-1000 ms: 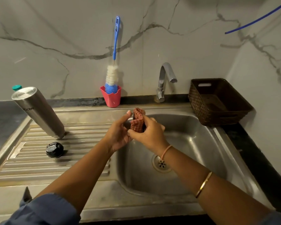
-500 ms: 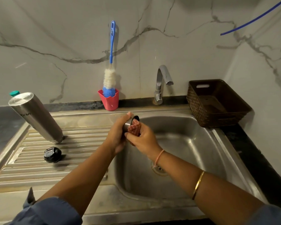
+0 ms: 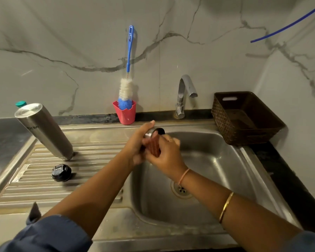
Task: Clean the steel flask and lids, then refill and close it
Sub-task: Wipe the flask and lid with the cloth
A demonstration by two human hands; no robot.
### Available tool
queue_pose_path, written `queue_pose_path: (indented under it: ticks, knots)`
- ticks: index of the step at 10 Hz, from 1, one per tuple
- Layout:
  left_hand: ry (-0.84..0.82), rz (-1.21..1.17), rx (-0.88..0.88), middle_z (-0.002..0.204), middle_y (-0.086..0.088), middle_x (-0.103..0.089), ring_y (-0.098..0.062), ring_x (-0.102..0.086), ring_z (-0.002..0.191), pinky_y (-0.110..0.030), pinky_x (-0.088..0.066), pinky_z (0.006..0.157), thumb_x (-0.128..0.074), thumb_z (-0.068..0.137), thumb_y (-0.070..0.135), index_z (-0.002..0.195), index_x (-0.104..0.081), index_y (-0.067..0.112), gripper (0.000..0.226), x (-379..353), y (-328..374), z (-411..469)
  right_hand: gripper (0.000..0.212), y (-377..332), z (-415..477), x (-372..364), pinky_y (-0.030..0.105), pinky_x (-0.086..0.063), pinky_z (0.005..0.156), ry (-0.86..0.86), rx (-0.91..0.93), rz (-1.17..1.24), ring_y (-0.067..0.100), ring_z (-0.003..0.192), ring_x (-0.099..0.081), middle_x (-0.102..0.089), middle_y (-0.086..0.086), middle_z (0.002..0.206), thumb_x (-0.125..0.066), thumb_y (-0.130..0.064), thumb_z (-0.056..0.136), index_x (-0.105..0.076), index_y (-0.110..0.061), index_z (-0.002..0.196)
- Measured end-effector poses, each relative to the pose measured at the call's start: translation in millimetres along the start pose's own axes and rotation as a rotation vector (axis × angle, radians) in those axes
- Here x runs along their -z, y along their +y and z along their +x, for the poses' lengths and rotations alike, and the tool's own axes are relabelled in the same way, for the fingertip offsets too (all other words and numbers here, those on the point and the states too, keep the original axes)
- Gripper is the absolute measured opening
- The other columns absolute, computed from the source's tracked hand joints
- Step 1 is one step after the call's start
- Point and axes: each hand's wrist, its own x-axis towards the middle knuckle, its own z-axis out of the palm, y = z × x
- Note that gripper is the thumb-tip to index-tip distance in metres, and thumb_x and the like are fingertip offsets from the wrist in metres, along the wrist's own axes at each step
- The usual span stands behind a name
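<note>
Steel sink basin [image 3: 218, 160], steel flask [image 3: 44, 130] mouth-down and tilted left of the basin, left hand [image 3: 135, 148] over the basin's back-left rim curled round a steel lid [image 3: 154, 132], right hand [image 3: 166, 155] pinching a red cloth [image 3: 154, 149] against it, black lid [image 3: 61, 172] left of the basin

The tall cylindrical steel flask [image 3: 44, 131] stands mouth-down on the ribbed drainboard [image 3: 35, 190]. A round black inner lid [image 3: 61, 172] lies near it, in front. The left hand [image 3: 136, 144] grips a small steel cup lid [image 3: 153, 132]; the right hand [image 3: 168, 153] presses a red cloth [image 3: 154, 149] against it.
</note>
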Motion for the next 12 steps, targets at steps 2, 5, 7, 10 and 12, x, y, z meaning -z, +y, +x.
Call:
queue_pose_path:
  ticks: [2,5,7,10,12]
  knots:
    - [-0.017,0.096,0.115,0.086,-0.012,-0.065,-0.024,-0.061,0.085,-0.037,-0.050,0.082,-0.068,0.078,0.049,0.097,-0.065,0.009,0.044,7.6,-9.3,3.8,0.030,21.5,-1.0,10.0,0.032,-0.031,0.077,-0.069,0.255,-0.300,0.015,0.089,-0.054,-0.067,0.002,0.089,-0.054,-0.038,0.077,-0.064,-0.016,0.095]
    - [0.132,-0.063,0.228,0.069,-0.010,-0.065,-0.020,-0.062,0.064,-0.029,-0.055,0.060,-0.061,0.085,0.038,0.087,-0.061,0.009,0.029,3.4,-6.4,-1.3,0.039,29.0,-1.5,9.9,0.049,-0.036,0.095,-0.236,0.360,-0.526,0.020,0.100,-0.061,-0.068,0.004,0.102,-0.067,-0.032,0.074,-0.063,-0.016,0.110]
    - [0.197,0.004,0.174,0.075,-0.011,-0.065,-0.020,-0.063,0.065,-0.028,-0.055,0.054,-0.061,0.088,0.033,0.101,-0.060,0.008,0.029,-3.4,8.6,5.0,0.039,1.1,3.3,7.9,0.042,-0.025,0.094,-0.221,0.173,-0.584,0.018,0.114,-0.049,-0.063,0.000,0.112,-0.065,-0.026,0.078,-0.059,-0.019,0.116]
    - [0.178,-0.162,0.011,0.071,-0.008,-0.061,-0.020,-0.059,0.067,-0.034,-0.051,0.075,-0.065,0.085,0.029,0.087,-0.055,0.011,0.020,-3.7,25.0,5.0,0.056,-8.4,20.4,25.7,0.036,-0.007,0.113,-0.418,-0.167,-0.088,0.014,0.132,-0.016,-0.031,0.001,0.145,-0.058,-0.024,0.089,-0.035,-0.025,0.140]
    - [0.219,0.075,-0.062,0.067,-0.003,-0.065,-0.015,-0.064,0.062,-0.031,-0.054,0.064,-0.069,0.083,0.024,0.091,-0.055,0.012,0.020,-14.2,31.5,5.0,0.038,-10.8,33.5,32.5,0.036,-0.039,0.097,-0.336,-0.391,0.195,0.025,0.113,-0.048,-0.054,0.006,0.115,-0.059,-0.010,0.086,-0.054,-0.018,0.123]
